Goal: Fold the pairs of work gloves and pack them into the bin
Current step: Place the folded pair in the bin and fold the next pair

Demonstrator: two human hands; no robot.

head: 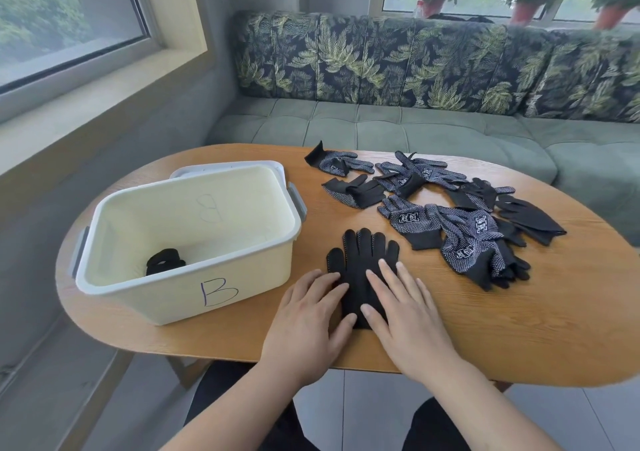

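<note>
A black work glove (pixel 362 258) lies flat on the wooden table (pixel 450 329), fingers pointing away from me. My left hand (pixel 311 315) rests with straight fingers on its left cuff side. My right hand (pixel 405 312) presses flat on its right side. Whether a second glove lies beneath it I cannot tell. A cream bin (pixel 194 298) marked "B" stands to the left and holds one folded black glove bundle (pixel 164 260). Several loose black dotted gloves (pixel 460 229) lie scattered across the table to the right and behind.
A white lid (pixel 277 166) lies under the bin's far side. A green bench with leaf-print cushions (pixel 415 70) runs behind the table. A window sill and grey wall are on the left. The table's near edge is just below my wrists.
</note>
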